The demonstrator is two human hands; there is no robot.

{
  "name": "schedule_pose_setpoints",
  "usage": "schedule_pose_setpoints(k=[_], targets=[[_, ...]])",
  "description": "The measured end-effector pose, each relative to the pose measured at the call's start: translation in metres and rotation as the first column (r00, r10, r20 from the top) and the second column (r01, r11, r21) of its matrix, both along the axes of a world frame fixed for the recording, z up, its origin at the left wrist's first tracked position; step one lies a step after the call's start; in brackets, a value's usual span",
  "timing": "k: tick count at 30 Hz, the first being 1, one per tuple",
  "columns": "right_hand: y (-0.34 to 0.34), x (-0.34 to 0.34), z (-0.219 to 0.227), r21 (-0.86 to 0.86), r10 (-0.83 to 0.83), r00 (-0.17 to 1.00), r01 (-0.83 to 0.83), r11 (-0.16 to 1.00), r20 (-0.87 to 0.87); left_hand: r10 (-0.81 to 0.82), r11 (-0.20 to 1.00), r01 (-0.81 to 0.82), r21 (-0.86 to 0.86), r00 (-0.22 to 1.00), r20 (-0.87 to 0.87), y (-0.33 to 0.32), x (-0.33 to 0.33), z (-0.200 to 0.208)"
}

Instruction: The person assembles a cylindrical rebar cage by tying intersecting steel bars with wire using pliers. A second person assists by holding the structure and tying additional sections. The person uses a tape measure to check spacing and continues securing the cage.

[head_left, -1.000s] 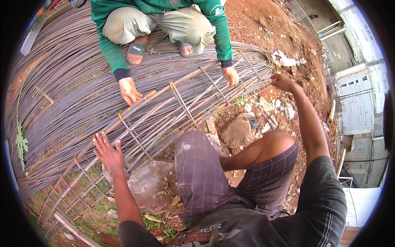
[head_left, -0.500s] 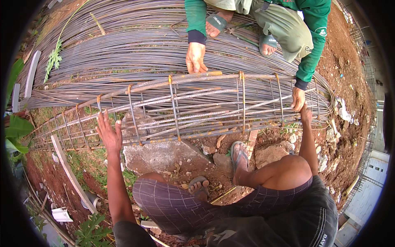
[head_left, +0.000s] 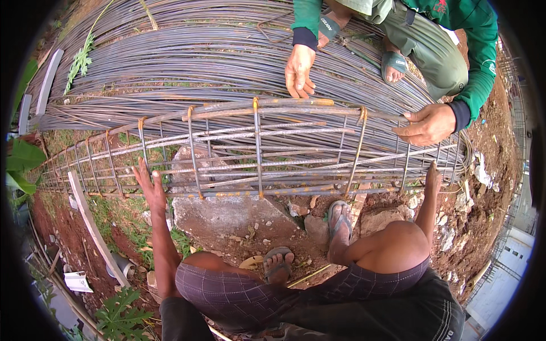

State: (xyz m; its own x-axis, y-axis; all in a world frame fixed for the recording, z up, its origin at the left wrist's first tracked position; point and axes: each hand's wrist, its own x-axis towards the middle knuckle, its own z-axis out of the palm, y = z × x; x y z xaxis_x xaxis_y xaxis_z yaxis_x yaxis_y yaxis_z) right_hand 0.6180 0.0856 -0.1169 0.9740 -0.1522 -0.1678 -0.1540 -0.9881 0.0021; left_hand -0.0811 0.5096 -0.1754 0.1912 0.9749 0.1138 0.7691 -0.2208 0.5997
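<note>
A long cage of rusty steel bars and square stirrups [head_left: 259, 149] stretches across in front of me. My left hand [head_left: 151, 187] rests against the cage's near side by a stirrup, fingers spread and thumb apart. My right hand [head_left: 433, 175] is raised at the near right part of the cage; its fingers are foreshortened, so their grip is unclear. Across the cage a co-worker in green sleeves has one hand [head_left: 426, 124] at the top bar on the right. That person's other hand [head_left: 300, 71] hovers just above the top bar near its middle.
A wide bundle of loose steel bars [head_left: 187, 62] covers the ground beyond the cage. A concrete slab [head_left: 227, 219] and stones [head_left: 381, 219] lie near my sandalled feet. At left are a pale wooden strip [head_left: 96, 227] and a pipe piece [head_left: 120, 265].
The view has shifted, so the cage appears farther right. The co-worker's hand at right has left the spot beside my right hand and risen to the top bar. My left hand stays by the cage.
</note>
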Motion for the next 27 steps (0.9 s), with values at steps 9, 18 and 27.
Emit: schedule_pose_setpoints(k=[9,18,27], targets=[[0.013,0.001,-0.004,0.027,0.072,0.996,-0.071,0.997,-0.049,0.014,0.999,-0.012,0.034,0.999,-0.038,-0.003,-0.01,-0.005],[0.042,-0.023,0.004,0.021,0.151,0.989,-0.151,0.988,-0.005,-0.009,0.999,0.015,0.048,0.992,-0.129,-0.001,-0.024,-0.011],[0.054,-0.033,-0.001,-0.002,0.175,0.984,-0.175,0.984,-0.012,0.037,0.999,-0.037,0.002,0.993,-0.116,-0.001,-0.009,-0.012]])
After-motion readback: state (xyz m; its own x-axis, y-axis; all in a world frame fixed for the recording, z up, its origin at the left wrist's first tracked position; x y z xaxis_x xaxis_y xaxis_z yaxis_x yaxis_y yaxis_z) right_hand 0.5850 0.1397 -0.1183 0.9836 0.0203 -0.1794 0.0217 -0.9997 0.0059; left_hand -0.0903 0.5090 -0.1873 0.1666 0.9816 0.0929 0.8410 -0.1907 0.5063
